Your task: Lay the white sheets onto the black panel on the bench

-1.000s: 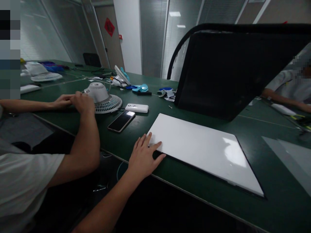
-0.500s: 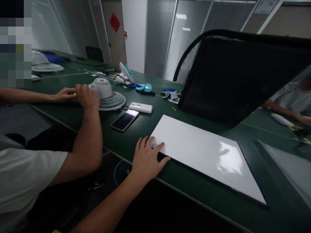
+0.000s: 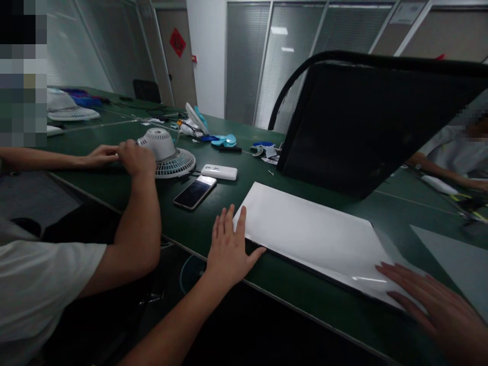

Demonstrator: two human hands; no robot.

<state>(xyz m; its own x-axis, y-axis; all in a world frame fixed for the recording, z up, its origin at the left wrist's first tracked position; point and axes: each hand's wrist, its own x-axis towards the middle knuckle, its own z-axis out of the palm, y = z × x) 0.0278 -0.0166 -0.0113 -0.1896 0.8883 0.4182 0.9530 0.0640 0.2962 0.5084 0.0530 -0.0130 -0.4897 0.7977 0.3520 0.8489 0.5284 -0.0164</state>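
A flat white rectangular panel [image 3: 305, 223] with a thin dark edge lies on the green table in front of me. My left hand [image 3: 231, 249] rests at its near left corner, fingers spread, fingertips at the panel's edge. Over the panel's right end my right hand [image 3: 434, 305] is stretched out, fingers long and slightly blurred. Close to those fingers, a see-through sheet [image 3: 392, 249] seems to reach past the panel's right edge; how far it covers the panel, I cannot tell.
To the left a co-worker's hands [image 3: 133, 157] are at a white fan part [image 3: 163, 152]. A phone [image 3: 195, 193] and a white power bank [image 3: 219, 172] lie nearby. A large black panel [image 3: 366, 127] leans behind. Another pale sheet [image 3: 453, 259] lies at right.
My right hand has come into view from the right, over the panel's end. The glossy reflection on the panel has mostly gone. My left fingers have straightened and lie closer to the corner.
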